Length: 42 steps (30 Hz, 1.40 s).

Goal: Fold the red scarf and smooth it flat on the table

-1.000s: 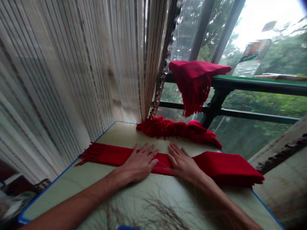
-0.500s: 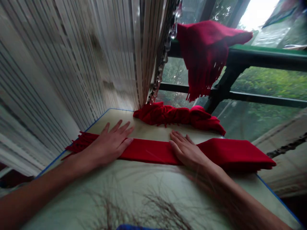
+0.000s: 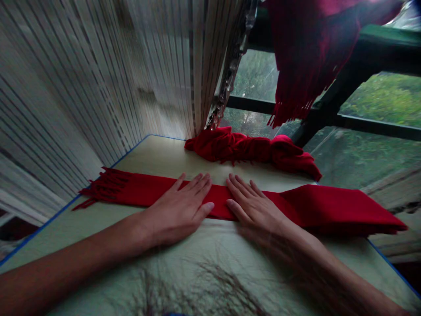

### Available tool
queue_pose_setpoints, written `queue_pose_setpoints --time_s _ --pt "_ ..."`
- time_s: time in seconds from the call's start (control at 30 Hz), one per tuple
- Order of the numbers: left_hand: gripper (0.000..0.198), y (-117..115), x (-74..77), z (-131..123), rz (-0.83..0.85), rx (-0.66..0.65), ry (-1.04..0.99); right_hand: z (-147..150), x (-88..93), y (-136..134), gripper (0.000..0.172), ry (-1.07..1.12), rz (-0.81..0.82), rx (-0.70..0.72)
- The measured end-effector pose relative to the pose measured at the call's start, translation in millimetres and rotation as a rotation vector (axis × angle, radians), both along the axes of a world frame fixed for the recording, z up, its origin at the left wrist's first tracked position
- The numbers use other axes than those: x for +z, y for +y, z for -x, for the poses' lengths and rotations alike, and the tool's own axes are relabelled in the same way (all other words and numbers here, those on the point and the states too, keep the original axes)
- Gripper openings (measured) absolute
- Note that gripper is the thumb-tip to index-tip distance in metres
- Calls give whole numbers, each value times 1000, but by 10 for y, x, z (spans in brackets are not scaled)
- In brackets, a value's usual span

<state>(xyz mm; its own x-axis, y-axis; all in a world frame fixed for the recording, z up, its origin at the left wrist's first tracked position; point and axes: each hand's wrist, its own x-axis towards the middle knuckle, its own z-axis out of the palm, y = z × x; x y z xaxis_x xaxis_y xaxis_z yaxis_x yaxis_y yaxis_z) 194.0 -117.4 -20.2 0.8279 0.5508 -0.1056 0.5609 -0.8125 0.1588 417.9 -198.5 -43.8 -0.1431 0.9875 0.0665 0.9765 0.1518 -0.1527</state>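
Observation:
A long red scarf (image 3: 144, 189), folded into a narrow strip, lies across the table (image 3: 158, 153). Its fringed end spreads at the left near the table's edge, while the right part is wider and hangs past the right edge. My left hand (image 3: 182, 206) lies flat on the middle of the strip, fingers spread. Close beside it, my right hand (image 3: 251, 202) also rests flat on the scarf with its fingers stretched out. Neither hand grips anything.
A second red scarf (image 3: 243, 148) lies crumpled along the table's far side. Another fringed red scarf (image 3: 305, 66) hangs over a dark green rail (image 3: 388, 48) by the window. A pale string curtain (image 3: 158, 79) borders the left. Hair strands blur the lower foreground.
My left hand has slid right along the scarf, uncovering the strip near its fringe, and now lies close to my right hand. The view has shifted somewhat.

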Motion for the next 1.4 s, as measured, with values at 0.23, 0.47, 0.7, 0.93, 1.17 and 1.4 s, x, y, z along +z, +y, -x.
queue_pose_setpoints --time_s 0.23,0.47,0.7,0.93,1.17,1.4 --pt "64 374 -14 968 -92 246 69 -11 7 -10 71 -5 -13 15" --pt "62 461 -32 1240 -188 290 30 10 32 2 73 -17 10 10" --pt "64 140 25 647 -196 120 -49 3 44 -5 74 -5 6 25" --pt "66 -158 48 425 -32 16 -13 -44 -18 -9 70 -8 -31 40" --pt "66 131 -70 988 -61 178 -12 -26 -5 -12 74 -11 -6 20" --pt "69 163 -4 1158 -50 287 -32 -36 -12 -3 73 16 -2 23"
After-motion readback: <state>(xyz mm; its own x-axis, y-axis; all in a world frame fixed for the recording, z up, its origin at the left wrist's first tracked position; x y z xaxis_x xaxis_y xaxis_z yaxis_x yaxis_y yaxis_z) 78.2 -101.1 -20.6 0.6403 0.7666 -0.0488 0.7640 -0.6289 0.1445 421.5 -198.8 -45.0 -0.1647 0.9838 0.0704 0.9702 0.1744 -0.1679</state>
